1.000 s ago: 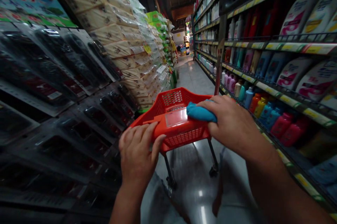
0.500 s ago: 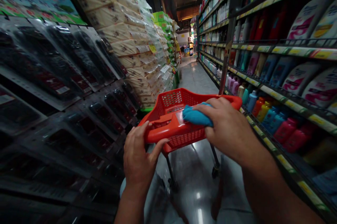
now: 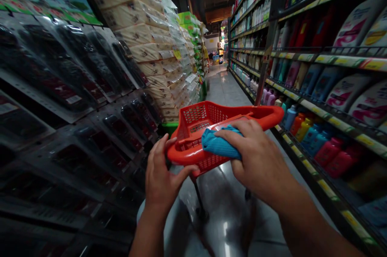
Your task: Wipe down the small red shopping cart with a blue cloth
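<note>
A red plastic shopping cart (image 3: 208, 106) with a perforated basket stands in front of me in the aisle. My left hand (image 3: 161, 172) is around the left end of its red handle (image 3: 184, 156), fingers on the far side and thumb below. In my right hand (image 3: 256, 156) is a blue ribbed cloth (image 3: 219, 142), pressed onto the handle near its middle. Part of the cloth is hidden under the fingers. The handle's right end sticks out past my right hand, untouched.
Shelves of bottles (image 3: 332, 148) line the right side, with a dark upright post (image 3: 264, 75) near the cart. On the left hang packaged goods (image 3: 69, 63) beside a tall stack of wrapped packs (image 3: 145, 39). The tiled floor (image 3: 216, 83) runs ahead between them.
My right hand has slid the cloth left and slightly down along the handle. The cart's handle has turned a little, its right end shifting right. My left hand's grip looks slightly looser.
</note>
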`<state>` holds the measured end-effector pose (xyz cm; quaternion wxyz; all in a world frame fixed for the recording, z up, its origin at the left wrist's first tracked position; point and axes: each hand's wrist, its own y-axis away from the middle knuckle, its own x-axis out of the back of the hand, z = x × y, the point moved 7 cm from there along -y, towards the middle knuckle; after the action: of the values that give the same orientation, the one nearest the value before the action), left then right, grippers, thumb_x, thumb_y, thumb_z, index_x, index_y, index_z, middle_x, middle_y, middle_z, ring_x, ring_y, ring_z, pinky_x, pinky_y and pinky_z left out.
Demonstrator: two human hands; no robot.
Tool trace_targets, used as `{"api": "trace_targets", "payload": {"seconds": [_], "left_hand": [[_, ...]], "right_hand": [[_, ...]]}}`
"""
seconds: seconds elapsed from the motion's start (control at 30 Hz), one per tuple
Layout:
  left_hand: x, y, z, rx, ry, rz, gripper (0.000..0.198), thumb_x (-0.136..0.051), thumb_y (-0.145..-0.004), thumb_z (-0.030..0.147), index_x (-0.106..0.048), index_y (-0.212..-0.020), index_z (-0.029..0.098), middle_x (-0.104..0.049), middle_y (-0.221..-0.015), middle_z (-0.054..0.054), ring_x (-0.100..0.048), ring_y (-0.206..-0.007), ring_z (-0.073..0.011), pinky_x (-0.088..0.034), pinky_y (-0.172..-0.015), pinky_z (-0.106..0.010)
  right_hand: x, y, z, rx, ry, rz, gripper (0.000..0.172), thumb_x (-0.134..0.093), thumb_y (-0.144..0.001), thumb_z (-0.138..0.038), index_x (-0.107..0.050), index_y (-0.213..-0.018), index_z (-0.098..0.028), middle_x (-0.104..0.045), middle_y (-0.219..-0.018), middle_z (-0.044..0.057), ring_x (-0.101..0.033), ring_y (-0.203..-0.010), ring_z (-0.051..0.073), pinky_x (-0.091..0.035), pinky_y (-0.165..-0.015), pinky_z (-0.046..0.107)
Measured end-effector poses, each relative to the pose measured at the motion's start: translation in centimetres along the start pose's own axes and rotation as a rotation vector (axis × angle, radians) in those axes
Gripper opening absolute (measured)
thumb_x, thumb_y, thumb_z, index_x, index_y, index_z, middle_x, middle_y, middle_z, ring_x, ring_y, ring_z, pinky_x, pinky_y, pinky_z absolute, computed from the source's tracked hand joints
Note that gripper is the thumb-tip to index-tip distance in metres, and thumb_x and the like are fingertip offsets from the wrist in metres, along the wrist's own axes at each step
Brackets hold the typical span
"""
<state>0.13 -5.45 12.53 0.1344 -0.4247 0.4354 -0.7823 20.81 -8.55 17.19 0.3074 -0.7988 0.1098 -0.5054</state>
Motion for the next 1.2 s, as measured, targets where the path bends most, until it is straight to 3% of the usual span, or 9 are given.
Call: {"api": "trace_targets", "payload": {"seconds": [0.1, 0.27, 0.43, 0.57, 0.77, 0.93, 1.03, 1.1, 1.2], "left_hand": [[-1.3, -0.1, -1.1, 0.069, 0.132, -0.065, 0.09, -0.079, -0.077, 0.055, -0.037, -0.151, 0.027, -0.064, -0.134, -0.011, -0.062, -0.125, -0.0302, -0.051, -0.106, -0.049], [-1.9, 0.2, -1.8, 0.184, 0.22, -0.014, 0.072, -0.068, -0.087, 0.049, -0.039, -0.15, 0.028, -0.065, -0.129, -0.009, -0.066, -0.117, -0.0256, -0.053, -0.103, -0.045], [-1.0, -0.2, -1.1, 0.028, 0.224, -0.026, 0.093, -0.079, -0.068, 0.068, -0.047, -0.144, 0.025, -0.065, -0.12, -0.009, -0.065, -0.112, -0.0271, -0.053, -0.102, -0.045], [-0.7, -0.9, 0.3, -0.119, 0.23, 0.029, 0.071, -0.074, -0.066, 0.076, -0.062, -0.111, 0.023, -0.065, -0.109, -0.007, -0.062, -0.109, -0.0265, -0.052, -0.1, -0.046], [-0.7, -1.9, 2.2, -0.236, 0.358, -0.059, 0.058, -0.075, -0.066, 0.074, -0.055, -0.084, 0.023, -0.06, -0.077, 0.001, -0.058, -0.078, -0.0178, -0.052, -0.086, -0.04], [-0.5, -1.5, 2.4, -0.235, 0.442, -0.119, 0.056, -0.078, -0.066, 0.071, -0.053, -0.084, 0.023, -0.06, -0.071, 0.003, -0.058, -0.069, -0.016, -0.053, -0.076, -0.037], [-0.6, -1.1, 2.4, -0.226, 0.441, -0.11, 0.059, -0.078, -0.064, 0.072, -0.051, -0.083, 0.024, -0.061, -0.071, 0.001, -0.058, -0.07, -0.0169, -0.051, -0.072, -0.037], [-0.7, -0.9, 2.7, -0.234, 0.432, -0.099, 0.06, -0.077, -0.064, 0.073, -0.05, -0.083, 0.024, -0.062, -0.072, 0.0, -0.058, -0.07, -0.0176, -0.051, -0.071, -0.038], [-0.8, -0.8, 3.0, -0.255, 0.409, -0.07, 0.06, -0.077, -0.065, 0.074, -0.048, -0.082, 0.024, -0.061, -0.071, 0.0, -0.058, -0.069, -0.0183, -0.05, -0.071, -0.039]], "right_hand": [[-0.4, 0.1, -0.7, -0.043, 0.05, 0.033, 0.048, -0.055, -0.079, -0.004, -0.07, -0.119, -0.026, -0.064, -0.116, 0.011, -0.05, -0.11, 0.031, -0.048, -0.089, 0.046], [-2.0, 0.4, -4.9, 0.183, -0.068, -0.056, 0.05, -0.057, -0.079, -0.008, -0.067, -0.124, -0.028, -0.064, -0.118, 0.008, -0.052, -0.105, 0.028, -0.049, -0.088, 0.044], [0.7, -0.3, 1.0, 0.041, 0.031, 0.006, 0.054, -0.056, -0.072, -0.003, -0.071, -0.118, -0.027, -0.064, -0.115, 0.009, -0.054, -0.109, 0.03, -0.048, -0.093, 0.047], [2.7, -1.0, 4.4, -0.087, 0.184, 0.043, 0.045, -0.054, -0.075, -0.004, -0.073, -0.111, -0.023, -0.064, -0.108, 0.012, -0.055, -0.108, 0.032, -0.047, -0.092, 0.049], [1.6, -3.1, 1.0, 0.24, 0.018, -0.316, 0.051, -0.057, -0.068, -0.003, -0.074, -0.109, -0.028, -0.068, -0.105, 0.005, -0.06, -0.098, 0.024, -0.047, -0.087, 0.036], [-1.1, -9.7, 8.3, 0.05, 0.194, -0.59, 0.035, -0.058, -0.072, -0.009, -0.075, -0.098, -0.024, -0.073, -0.099, 0.005, -0.067, -0.089, 0.023, -0.047, -0.076, 0.032], [-3.8, -11.6, 12.1, -0.104, 0.22, -0.83, 0.025, -0.062, -0.077, -0.017, -0.076, -0.096, -0.022, -0.075, -0.091, 0.005, -0.068, -0.08, 0.023, -0.047, -0.068, 0.031], [-5.2, -11.6, 12.2, -0.132, 0.127, -0.958, 0.027, -0.063, -0.078, -0.018, -0.076, -0.101, -0.022, -0.076, -0.089, 0.004, -0.069, -0.077, 0.021, -0.048, -0.066, 0.029], [-6.7, -11.1, 8.8, -0.022, 0.013, -1.033, 0.033, -0.062, -0.074, -0.007, -0.075, -0.1, -0.022, -0.076, -0.087, 0.0, -0.068, -0.073, 0.016, -0.049, -0.064, 0.025]]}}
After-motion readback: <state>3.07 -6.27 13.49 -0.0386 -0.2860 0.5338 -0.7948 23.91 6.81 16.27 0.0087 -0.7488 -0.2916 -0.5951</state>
